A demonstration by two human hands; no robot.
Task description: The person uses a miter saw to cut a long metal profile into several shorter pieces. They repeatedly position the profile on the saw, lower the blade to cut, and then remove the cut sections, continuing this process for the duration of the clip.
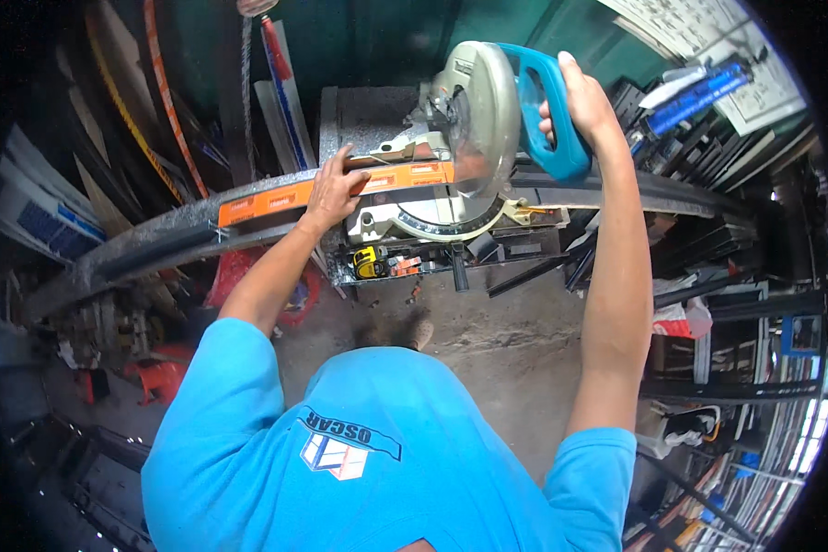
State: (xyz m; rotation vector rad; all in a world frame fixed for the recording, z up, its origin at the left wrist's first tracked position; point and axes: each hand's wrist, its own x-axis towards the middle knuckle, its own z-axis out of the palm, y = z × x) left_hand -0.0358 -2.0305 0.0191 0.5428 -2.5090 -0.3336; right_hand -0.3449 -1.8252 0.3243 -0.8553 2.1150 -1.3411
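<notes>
A teal-handled mitre saw [488,120] with a pale blade guard stands on the bench ahead of me. My right hand [584,101] is wrapped round its teal D-shaped handle [561,152]. A long profile covered in orange film [276,200] lies across the saw's base, its right end at the guard. My left hand [334,193] grips the profile left of the blade, with fingers reaching over it toward the fence. The guard hides where the blade meets the profile.
A yellow and black tape measure [370,262] lies on a ledge below the saw. Long dark rails [129,253] extend to both sides. Strips and offcuts lean at the back left. Stacked dark profiles [708,248] fill the right. A red stool [161,375] stands lower left.
</notes>
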